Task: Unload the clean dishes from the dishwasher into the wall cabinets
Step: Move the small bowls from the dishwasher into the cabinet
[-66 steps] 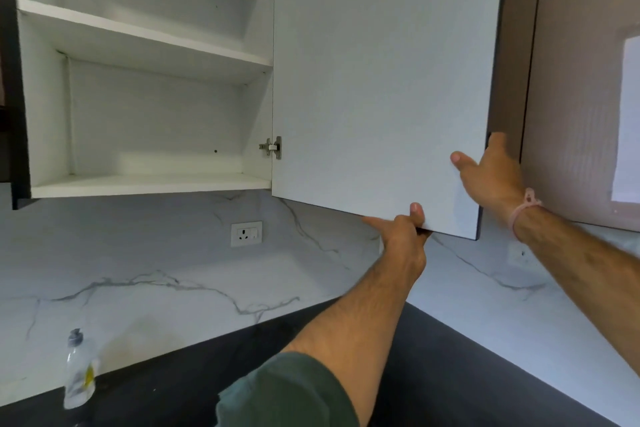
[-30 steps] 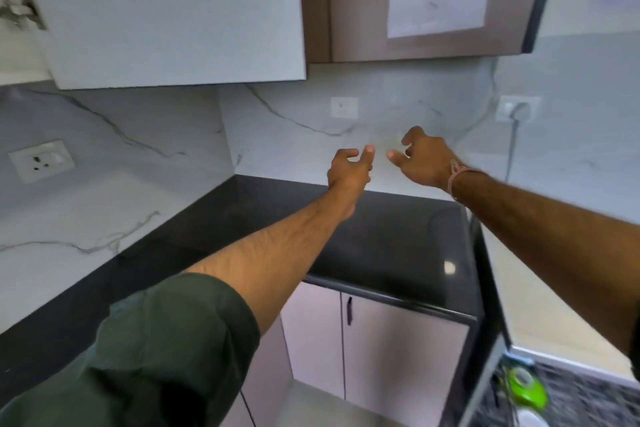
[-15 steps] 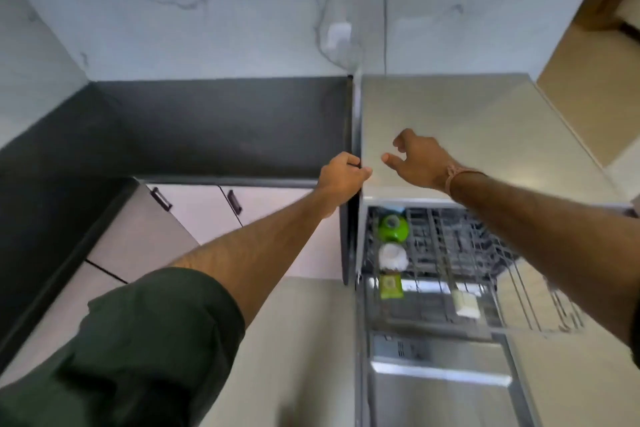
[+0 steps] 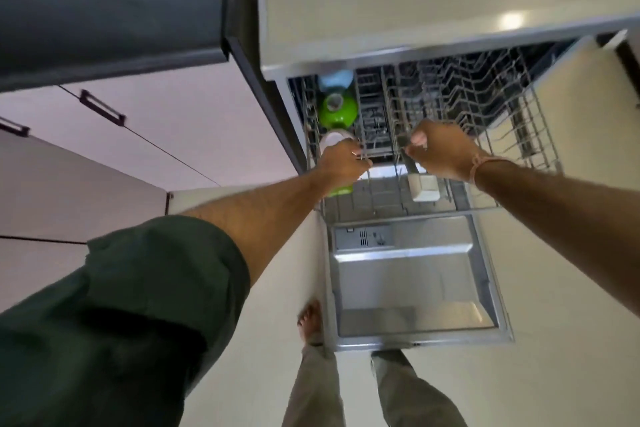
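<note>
Barely begun, I judge: bowl (image 4: 337,111) sits racked (image 4: 519,135); left hand (image 4: 341,165), right hand (image 4: 440,152) above, fingers curled, hold unclear.

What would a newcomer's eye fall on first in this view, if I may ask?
The bright green bowl at the left of the pulled-out dishwasher rack stands out most. The left hand and right hand hover over that rack with curled fingers, beyond the lowered dishwasher door.

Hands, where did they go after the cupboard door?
Both let go of the cupboard door and came down. Now the left hand and right hand curl on the front wires of the rack. The green bowl sits in it as before; the dishwasher door stays open.
</note>
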Available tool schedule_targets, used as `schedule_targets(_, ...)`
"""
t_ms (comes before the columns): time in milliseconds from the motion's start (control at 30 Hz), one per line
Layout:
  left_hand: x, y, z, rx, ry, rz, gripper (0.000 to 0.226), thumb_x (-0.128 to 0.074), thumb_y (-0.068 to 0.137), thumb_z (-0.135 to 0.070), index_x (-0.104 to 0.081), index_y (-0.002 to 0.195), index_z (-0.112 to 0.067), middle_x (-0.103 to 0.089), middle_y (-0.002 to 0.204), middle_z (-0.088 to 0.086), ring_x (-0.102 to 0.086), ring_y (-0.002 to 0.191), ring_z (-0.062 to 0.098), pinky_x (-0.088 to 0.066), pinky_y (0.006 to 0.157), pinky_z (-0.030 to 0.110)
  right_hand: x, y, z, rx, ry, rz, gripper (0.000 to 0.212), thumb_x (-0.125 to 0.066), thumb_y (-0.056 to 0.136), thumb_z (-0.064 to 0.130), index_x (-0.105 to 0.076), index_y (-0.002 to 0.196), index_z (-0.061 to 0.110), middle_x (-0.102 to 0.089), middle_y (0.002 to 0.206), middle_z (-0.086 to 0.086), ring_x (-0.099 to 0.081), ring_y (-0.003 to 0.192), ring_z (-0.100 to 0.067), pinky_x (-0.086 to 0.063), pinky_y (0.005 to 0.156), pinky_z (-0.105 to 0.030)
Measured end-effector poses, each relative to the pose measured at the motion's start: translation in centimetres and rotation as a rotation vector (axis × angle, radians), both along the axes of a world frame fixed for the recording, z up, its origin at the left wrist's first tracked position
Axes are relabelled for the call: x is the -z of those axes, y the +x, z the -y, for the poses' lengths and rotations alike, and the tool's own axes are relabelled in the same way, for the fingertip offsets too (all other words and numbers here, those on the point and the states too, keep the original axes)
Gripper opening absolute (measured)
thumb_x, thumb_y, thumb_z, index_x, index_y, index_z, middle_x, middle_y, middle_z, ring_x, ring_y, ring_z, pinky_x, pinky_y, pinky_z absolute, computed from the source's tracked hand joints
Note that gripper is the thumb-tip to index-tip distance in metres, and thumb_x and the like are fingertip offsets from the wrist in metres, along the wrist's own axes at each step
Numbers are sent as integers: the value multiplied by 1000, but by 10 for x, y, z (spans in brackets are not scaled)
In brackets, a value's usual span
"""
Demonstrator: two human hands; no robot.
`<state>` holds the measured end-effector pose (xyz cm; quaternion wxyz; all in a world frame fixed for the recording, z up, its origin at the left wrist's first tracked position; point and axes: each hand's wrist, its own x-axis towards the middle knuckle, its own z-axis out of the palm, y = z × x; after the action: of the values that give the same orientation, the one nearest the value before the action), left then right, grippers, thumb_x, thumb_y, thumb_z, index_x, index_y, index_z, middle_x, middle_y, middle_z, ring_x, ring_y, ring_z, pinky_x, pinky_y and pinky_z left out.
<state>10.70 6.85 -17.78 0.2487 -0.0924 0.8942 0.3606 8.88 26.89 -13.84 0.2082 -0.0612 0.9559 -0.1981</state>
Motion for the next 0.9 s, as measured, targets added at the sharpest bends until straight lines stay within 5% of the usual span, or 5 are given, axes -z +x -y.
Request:
schedule_targets(267,90,-15,2,258,-349,-78,66,-71,83,-38,-46,138,-12,-48,134,16,-47,123,32,-42,100,38,94,-3,-34,34,48,43,42,-56,94,36,-58,121,4,-62,125,-18,-59,113,-35,-48,97,-45)
schedule_targets(433,111,-25,14,36,-399,-281,79,-75,69,-15,-37,138,-10,-35,138,16,-38,124,34,-45,98,43,136,-11,-34,99,11,2,41,-55,93,41,-57,122,11,-58,127,-13,-55,115,-30,-48,97,-45)
schedule_targets(667,121,-42,-7,54,-466,-115,111,-76,74,-16,0,155,-7,8,162,20,-16,145,47,-31,116,47,162,-21,-7,67,78,-165,36,-58,84,30,-57,115,13,-57,118,-15,-55,109,-35,-49,91,-47)
schedule_targets(900,122,-88,9,140,-495,-72,124,-82,72,-42,2,155,-3,-26,150,25,-45,130,38,-46,101,41,177,-12,-1,77,74,-165,40,-62,86,28,-53,123,15,-52,128,-12,-47,122,-33,-35,99,-48)
